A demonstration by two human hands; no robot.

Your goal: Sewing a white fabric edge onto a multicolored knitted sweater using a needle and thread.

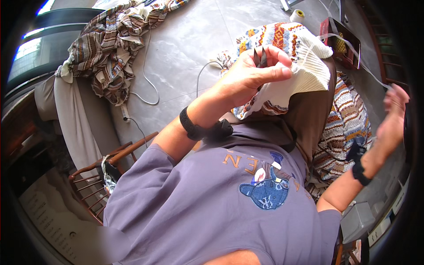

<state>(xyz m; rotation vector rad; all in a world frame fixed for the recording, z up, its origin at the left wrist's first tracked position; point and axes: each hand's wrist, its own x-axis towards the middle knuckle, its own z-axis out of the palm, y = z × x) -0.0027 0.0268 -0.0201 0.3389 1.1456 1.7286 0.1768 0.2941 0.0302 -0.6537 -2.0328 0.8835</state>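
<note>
My left hand (246, 74) holds small dark-bladed snips (260, 59), their two points apart and turned upward. Its thumb and forefinger meet at the edge of a patterned knit piece (278, 36) with a cream ribbed band (314, 71), draped over my knee. Far to the right, my right hand (391, 116) is raised and blurred by motion, with a thin whitish strip (362, 64) at its fingertips. That strip runs back to the knit near the ribbing. What lies inside my left palm is hidden.
A red box (352, 63) and a cone of thread (297, 15) stand on the grey floor. More patterned knitwear (347, 112) lies right of my leg, another heap (106, 46) at upper left. Cables (155, 96) cross the floor. A wooden chair (116, 157) is at left.
</note>
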